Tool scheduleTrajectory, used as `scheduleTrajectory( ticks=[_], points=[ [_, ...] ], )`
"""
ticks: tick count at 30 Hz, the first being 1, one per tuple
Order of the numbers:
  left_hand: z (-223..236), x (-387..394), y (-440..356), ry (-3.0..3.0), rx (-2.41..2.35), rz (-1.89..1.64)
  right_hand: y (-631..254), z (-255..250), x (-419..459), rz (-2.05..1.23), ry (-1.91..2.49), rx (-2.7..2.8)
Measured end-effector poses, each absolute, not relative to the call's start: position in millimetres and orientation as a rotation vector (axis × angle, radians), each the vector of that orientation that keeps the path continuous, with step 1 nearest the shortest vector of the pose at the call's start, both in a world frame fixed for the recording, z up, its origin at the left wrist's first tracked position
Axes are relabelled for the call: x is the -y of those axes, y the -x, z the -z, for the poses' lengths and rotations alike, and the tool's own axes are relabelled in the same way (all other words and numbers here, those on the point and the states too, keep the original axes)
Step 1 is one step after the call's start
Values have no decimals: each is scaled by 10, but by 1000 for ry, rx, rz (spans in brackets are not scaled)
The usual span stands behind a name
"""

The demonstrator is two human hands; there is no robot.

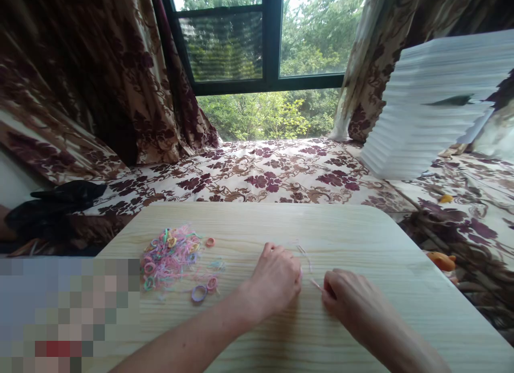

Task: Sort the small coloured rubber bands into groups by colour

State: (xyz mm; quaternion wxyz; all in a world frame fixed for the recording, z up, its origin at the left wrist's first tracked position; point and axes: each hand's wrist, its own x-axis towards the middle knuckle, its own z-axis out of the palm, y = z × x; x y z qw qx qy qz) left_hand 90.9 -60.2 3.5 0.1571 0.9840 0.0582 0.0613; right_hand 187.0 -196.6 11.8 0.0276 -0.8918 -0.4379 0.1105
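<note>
Near the middle of the pale wooden table (pixel 249 223), my left hand (pixel 275 279) is closed with its knuckles up. A trace of pink shows at its fingertips, but the fingers hide what they hold. My right hand (pixel 353 295), just to the right, pinches a thin pink strand (pixel 316 284) whose end pokes out toward the left hand. Beyond the gap between the hands, another thin pale strand (pixel 305 256) lies on the wood. To the left is a heap of pink and pastel strands (pixel 176 260) mixed with small hair ties. A purple hair tie (pixel 199 293) lies at its near edge.
A coral hair tie (pixel 210 242) lies right of the heap. Behind the table is a floral-covered ledge (pixel 257 169) under a window. A tall stack of paper (pixel 425 110) stands at the right. An orange toy (pixel 440 260) sits beside the table's right edge. Bottom left is pixelated.
</note>
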Motion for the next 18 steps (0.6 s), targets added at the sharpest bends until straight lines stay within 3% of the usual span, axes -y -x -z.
scheduleTrajectory(
  ticks=[5,11,18],
  points=[
    [-98,726,-653,-2323,-318,-358,-1703,-101,1982,-418,2340,1218],
    [-131,882,-414,-1363,-637,-167,-1462,-77,1987,-763,1990,943],
    [-142,809,-301,-887,-657,-82,-1359,-195,2000,-903,1877,770]
  ],
)
